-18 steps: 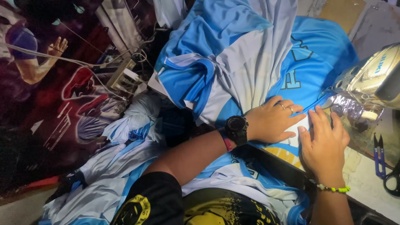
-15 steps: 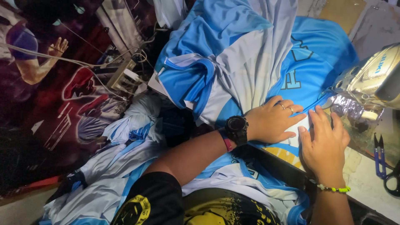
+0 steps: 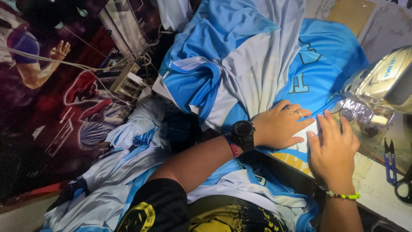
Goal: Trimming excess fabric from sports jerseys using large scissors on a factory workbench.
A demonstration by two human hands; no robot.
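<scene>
At the far left a power strip (image 3: 124,81) with tangled cords sits beyond a heap of blue-and-white jerseys (image 3: 124,172) spilling off the table edge. Moving right, your left hand (image 3: 279,124), watch on the wrist, lies flat on the blue jersey fabric (image 3: 266,56), fingers together and pressing the cloth down, tips at the blue trim strip (image 3: 319,111). Your right hand (image 3: 334,150) lies just beside it, fingers slightly spread, also flat on the cloth, pinching nothing. You seem to be guiding the seam into the sewing machine (image 3: 377,90); the next move likely calls for an even feed with fingertips kept short of the needle area. Room is tight: machine close ahead, thread snips (image 3: 389,161) at the table's right edge.
</scene>
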